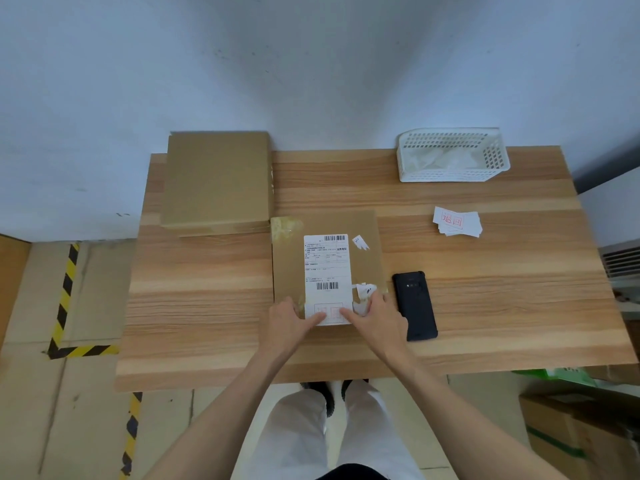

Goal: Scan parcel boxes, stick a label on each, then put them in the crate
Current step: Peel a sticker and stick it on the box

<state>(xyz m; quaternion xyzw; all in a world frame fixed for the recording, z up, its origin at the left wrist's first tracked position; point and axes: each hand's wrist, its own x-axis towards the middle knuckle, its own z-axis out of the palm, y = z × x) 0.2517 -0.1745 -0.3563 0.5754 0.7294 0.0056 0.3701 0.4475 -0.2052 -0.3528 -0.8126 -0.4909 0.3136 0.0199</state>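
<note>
Flat cardboard parcel [325,258] lying mid-surface [207,289], near edge under both hands. Left hand [292,322] and right hand [375,317] spread, fingers [320,317] straight and pressing a red-stamped label [329,313] onto the near end of the white shipping slip [327,268]. Probably light and stiff; cardboard grippy, taped patches slicker. Best taken by the long left and right edges, thumbs on top, kept level. Black phone [415,304] just right of the parcel. Spare labels [457,221] further right. White crate [450,155] at far right. Another flat box [216,180] at far left.
</note>
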